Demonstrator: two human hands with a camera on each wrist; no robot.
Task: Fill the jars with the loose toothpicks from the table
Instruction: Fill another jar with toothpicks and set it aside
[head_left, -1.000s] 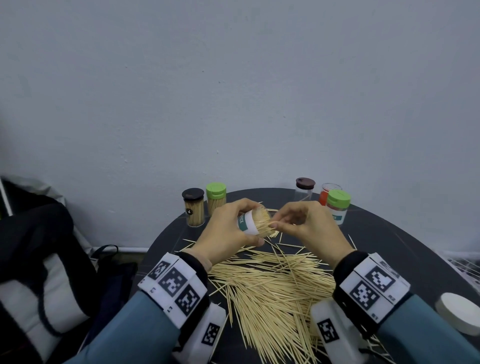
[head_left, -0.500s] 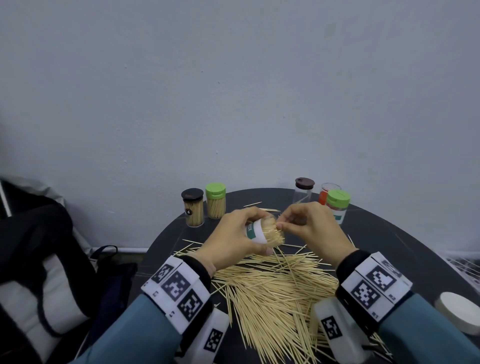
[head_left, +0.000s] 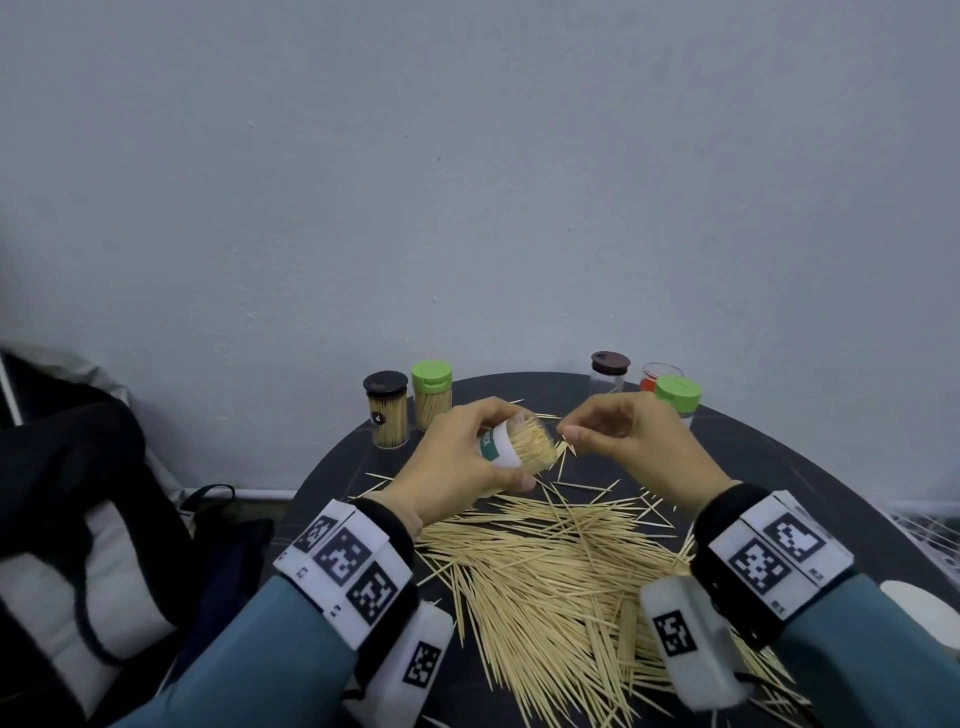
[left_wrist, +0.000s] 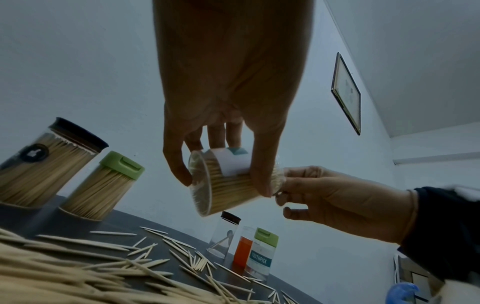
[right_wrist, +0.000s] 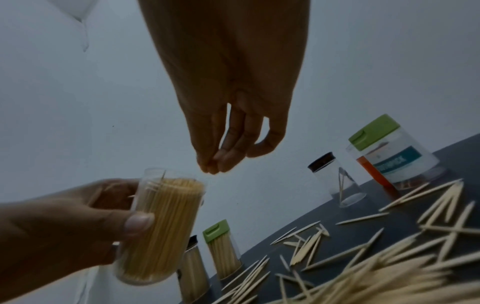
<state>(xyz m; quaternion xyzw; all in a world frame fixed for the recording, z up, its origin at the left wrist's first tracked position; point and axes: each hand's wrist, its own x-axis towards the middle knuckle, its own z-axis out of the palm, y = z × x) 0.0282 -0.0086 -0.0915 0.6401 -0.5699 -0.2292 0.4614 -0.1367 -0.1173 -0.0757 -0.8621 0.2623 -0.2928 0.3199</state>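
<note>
Loose toothpicks (head_left: 561, 571) heaped on desk (head_left: 810, 467) beneath held jar (head_left: 519, 447). Left hand (head_left: 457, 457) grips jar, now tilted, nearly full. Right hand (head_left: 639, 441) just drawn back from mouth, fingertips pinched, apparently empty: needs another pinch.

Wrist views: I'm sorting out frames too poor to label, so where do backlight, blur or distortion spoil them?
Left wrist view: left hand is a dark backlit shape; picture frame leans from lens distortion. Right wrist view: right hand equally dark; held jar and near toothpick pile blurred.
</note>
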